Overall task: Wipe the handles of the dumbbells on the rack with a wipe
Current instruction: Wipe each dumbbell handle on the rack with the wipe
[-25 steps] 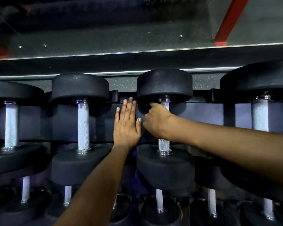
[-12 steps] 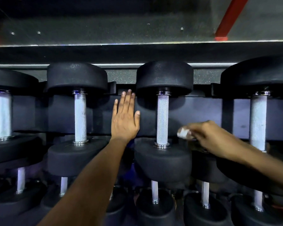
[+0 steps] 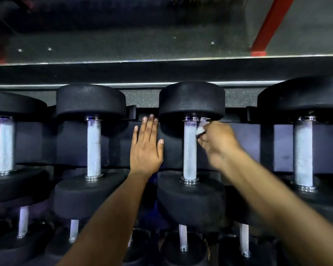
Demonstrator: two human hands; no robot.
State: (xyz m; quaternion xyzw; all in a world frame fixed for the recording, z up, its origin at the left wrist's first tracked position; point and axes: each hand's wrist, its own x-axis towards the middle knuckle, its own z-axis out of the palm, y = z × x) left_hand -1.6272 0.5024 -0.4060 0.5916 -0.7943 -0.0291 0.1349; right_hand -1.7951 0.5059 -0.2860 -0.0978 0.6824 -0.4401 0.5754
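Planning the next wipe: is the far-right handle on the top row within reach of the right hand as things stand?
Probably yes. The right hand, pinching the wipe, is at the neighbouring handle, and nothing shows in the gap between it and the far-right handle, whose shaft is fully exposed.

The left hand (image 3: 146,148) is resting flat, fingers straight, on the dark rack panel (image 3: 173,148) just left of the knurled steel handle (image 3: 190,150) of the dumbbell (image 3: 191,200) at centre. Right of that handle, the right hand (image 3: 217,144), blurred, is pinching a small white wipe (image 3: 201,127) against the handle's upper end, just under the far black head (image 3: 191,100). Left of that handle another dumbbell handle (image 3: 94,148) is lying; well right of it, a thicker handle (image 3: 302,152).
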